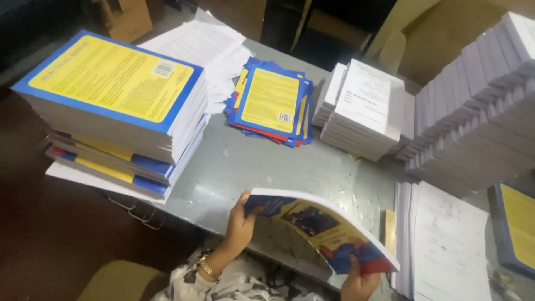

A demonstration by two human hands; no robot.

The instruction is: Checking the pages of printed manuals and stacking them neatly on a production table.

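Note:
My left hand (241,222) grips the left edge of a soft-cover book (320,226) with a blue, red and yellow cover and white pages. My right hand (356,283) holds its lower right corner, near the bottom of the frame. The book is bent into an arch and raised above the front edge of a grey table (234,167). A gold bracelet (207,268) sits on my left wrist, above a patterned sleeve.
A tall stack of blue-and-yellow bound books (120,106) stands at left. Loose blue-and-yellow covers (270,103) lie mid-table, with loose white sheets (206,47) behind them. White unbound page blocks (365,108) and staggered stacks (479,106) fill the right; more white stacks (443,242) lie near right.

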